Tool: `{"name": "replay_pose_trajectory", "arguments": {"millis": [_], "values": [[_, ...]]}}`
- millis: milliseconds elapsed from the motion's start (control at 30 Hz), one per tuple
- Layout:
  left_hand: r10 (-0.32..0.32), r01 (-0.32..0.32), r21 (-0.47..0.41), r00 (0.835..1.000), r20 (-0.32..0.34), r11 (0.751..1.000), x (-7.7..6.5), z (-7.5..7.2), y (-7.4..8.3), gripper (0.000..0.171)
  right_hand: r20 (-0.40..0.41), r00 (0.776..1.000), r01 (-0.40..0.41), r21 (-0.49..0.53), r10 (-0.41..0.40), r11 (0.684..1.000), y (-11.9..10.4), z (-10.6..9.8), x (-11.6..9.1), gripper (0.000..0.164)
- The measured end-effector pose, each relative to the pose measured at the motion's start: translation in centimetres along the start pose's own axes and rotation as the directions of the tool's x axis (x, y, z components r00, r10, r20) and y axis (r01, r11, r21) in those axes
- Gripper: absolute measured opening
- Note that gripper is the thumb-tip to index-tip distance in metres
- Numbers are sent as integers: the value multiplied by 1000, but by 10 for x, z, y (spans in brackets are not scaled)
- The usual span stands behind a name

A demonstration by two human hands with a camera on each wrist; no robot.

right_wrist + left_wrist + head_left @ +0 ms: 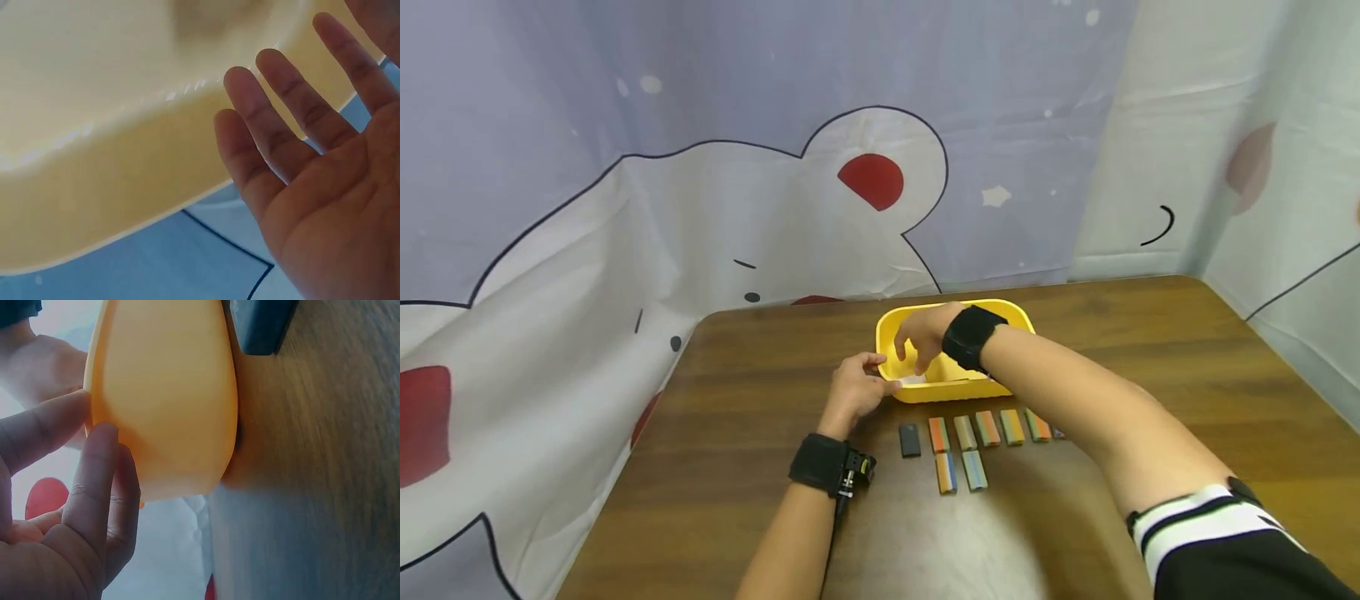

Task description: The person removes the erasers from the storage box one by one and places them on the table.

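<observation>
A yellow plastic basin (951, 392) stands near the back of the wooden table. My left hand (856, 387) grips its near left corner, and in the left wrist view the fingertips (100, 434) press against the rim and outer wall. Over the inside of the basin hovers my right hand (925, 333), its fingers spread and loosely bent with nothing between them. The right wrist view shows that palm and its fingers (269, 119) apart, beside the basin's inner wall (144, 169). A small whitish patch (912, 379) shows inside at the near left.
In front of the basin lie small striped blocks (965, 433) in two rows, with a dark block (910, 440) at their left end. My right forearm (1090, 400) crosses over the right end of the row. A printed curtain (737, 217) hangs behind the table (760, 367).
</observation>
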State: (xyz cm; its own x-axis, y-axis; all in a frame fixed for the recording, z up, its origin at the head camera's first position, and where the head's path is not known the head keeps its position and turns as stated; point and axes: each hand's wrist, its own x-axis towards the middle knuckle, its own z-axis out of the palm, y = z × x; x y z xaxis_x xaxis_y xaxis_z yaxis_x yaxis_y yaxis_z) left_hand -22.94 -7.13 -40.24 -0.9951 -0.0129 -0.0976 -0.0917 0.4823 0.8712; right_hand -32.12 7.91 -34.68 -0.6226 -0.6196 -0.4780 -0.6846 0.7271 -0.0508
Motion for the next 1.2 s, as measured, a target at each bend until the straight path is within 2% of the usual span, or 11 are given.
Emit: {"name": "replay_pose_trajectory", "arguments": {"millis": [200, 567, 700, 833, 1067, 1200], "values": [[5, -5, 7, 1000, -7, 1000, -2, 0, -1, 47, 48, 998, 33, -7, -33, 999, -9, 6, 13, 44], [10, -11, -12, 1000, -4, 1000, -3, 2, -2, 46, 71, 997, 19, 35, -21, 999, -16, 13, 14, 30], [16, -16, -16, 1000, -4, 1000, -2, 0, -2, 46, 58, 998, 7, 64, -10, 998, -16, 15, 15, 35], [29, -29, -22, 1000, -10, 999, -2, 0, -1, 46, 38, 999, 29, 63, -31, 998, -17, 18, 15, 35], [24, -24, -16, 1000, -13, 1000, -3, 0, -1, 46, -3, 996, 88, -30, -88, 996, -19, 22, 15, 27], [18, -18, -14, 1000, -15, 1000, -3, 1, -2, 46, -9, 996, 93, -42, -94, 995, -19, 24, 17, 23]]}}
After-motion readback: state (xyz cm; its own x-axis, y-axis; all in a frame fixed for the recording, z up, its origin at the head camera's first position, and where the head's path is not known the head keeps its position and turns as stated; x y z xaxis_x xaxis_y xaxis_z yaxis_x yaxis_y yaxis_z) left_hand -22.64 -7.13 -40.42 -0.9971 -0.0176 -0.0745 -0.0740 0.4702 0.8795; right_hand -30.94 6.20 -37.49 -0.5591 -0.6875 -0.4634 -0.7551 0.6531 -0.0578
